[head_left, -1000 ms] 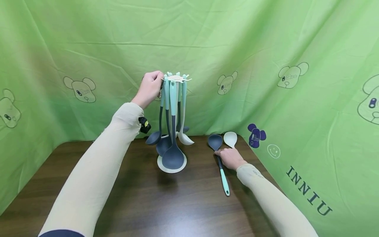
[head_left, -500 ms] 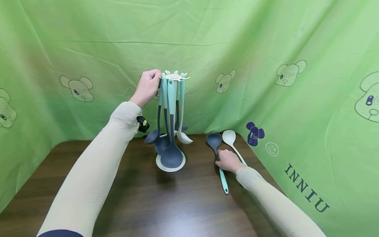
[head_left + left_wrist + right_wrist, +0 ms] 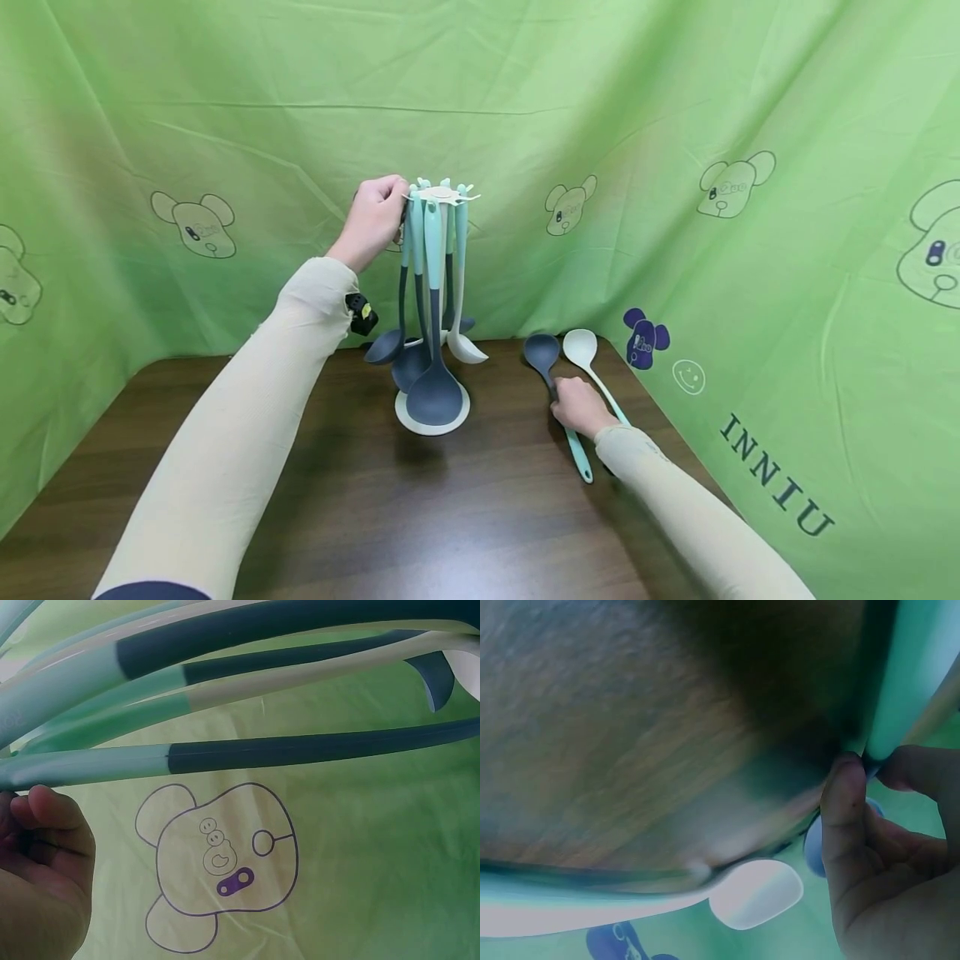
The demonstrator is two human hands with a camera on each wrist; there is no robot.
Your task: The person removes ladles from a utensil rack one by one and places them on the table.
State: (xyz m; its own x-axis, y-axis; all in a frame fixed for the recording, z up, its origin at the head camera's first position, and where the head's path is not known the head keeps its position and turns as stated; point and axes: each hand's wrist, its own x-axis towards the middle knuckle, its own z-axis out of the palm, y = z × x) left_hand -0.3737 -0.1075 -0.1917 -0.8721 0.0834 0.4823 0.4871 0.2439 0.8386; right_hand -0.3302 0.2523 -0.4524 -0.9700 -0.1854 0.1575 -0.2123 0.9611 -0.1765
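My left hand [image 3: 372, 215] grips the left edge of the white top of a utensil stand [image 3: 441, 195]. Kitchen utensils with mint handles hang around it, among them a dark ladle [image 3: 435, 400] at the front and a white one [image 3: 467, 348] on the right. In the left wrist view, the curled fingers [image 3: 56, 810] sit right by a mint handle end. On the right, thumb and forefinger of my right hand [image 3: 581, 407] pinch the handle of another dark ladle [image 3: 542, 350]; its mint end slants toward me. My hand hides the handle's middle.
A white spoon-like utensil [image 3: 581, 346] lies just right of the dark ladle, its handle running under my right forearm. The brown wooden table [image 3: 360, 500] ends at a green curtain [image 3: 510, 100] behind and at the right.
My right hand has slid from near the ladle's bowl down its handle and now pinches it. The handle's mint end has swung slightly right. The left hand keeps its hold on the stand.
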